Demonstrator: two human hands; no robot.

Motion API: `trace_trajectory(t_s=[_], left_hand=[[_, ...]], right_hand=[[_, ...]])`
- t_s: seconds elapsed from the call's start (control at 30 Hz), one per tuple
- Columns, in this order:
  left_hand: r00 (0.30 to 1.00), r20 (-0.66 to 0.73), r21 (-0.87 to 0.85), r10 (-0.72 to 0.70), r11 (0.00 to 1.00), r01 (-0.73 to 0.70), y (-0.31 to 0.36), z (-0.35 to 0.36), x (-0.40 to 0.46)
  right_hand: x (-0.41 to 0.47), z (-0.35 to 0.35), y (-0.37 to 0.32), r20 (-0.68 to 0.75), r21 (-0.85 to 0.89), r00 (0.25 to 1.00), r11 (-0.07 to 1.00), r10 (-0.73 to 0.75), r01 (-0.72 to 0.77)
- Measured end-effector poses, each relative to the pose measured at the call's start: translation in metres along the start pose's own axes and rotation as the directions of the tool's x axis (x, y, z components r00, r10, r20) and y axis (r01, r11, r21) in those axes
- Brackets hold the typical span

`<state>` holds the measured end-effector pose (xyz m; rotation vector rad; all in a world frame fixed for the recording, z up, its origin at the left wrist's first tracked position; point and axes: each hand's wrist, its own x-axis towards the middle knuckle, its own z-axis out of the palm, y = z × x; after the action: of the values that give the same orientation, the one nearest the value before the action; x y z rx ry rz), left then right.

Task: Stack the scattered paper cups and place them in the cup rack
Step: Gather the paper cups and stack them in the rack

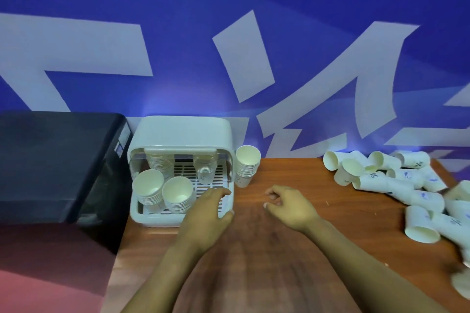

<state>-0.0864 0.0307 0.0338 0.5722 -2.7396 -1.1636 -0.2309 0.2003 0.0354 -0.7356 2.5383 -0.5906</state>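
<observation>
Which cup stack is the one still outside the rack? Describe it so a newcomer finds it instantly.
Start at the white cup rack against the blue wall, beside the black box. Just off its right side, a stack of paper cups stands upright on the wooden table. Unlike the stacks inside the rack, it stands on the table, and unlike the loose cups at far right, it is nested and upright.

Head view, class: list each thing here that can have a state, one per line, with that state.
Cup rack: open at the front, four cup stacks inside.
Front two stacks: upright, mouths up.
Back two stacks: under the cover, partly hidden.
Stack beside the rack: upright on the table, outside the rack.
Loose cups: scattered, mostly on their sides, unstacked.
Left hand: at the rack's front right corner, holding no cup.
Right hand: loosely curled over the table, empty.
</observation>
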Motion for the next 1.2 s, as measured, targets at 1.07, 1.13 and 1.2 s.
trace_trajectory(t_s=[1.07,1.13,1.2], left_hand=[[0.945,0.112,0.982,-0.306,0.180,-0.058,0.064,0.192,0.252],[0.943,0.100,0.989,-0.317,0.138,-0.058,0.058,0.194,0.256],[0.942,0.094,0.990,-0.321,0.131,-0.055,0.051,0.193,0.259]], right_hand=[[0.145,-0.123,0.249,-0.206,-0.391,0.977,0.911,0.056,-0.135],[0.154,-0.120,0.253,-0.176,-0.432,0.981,0.888,0.087,-0.156],[0.161,-0.119,0.255,-0.150,-0.467,0.983,0.868,0.111,-0.169]])
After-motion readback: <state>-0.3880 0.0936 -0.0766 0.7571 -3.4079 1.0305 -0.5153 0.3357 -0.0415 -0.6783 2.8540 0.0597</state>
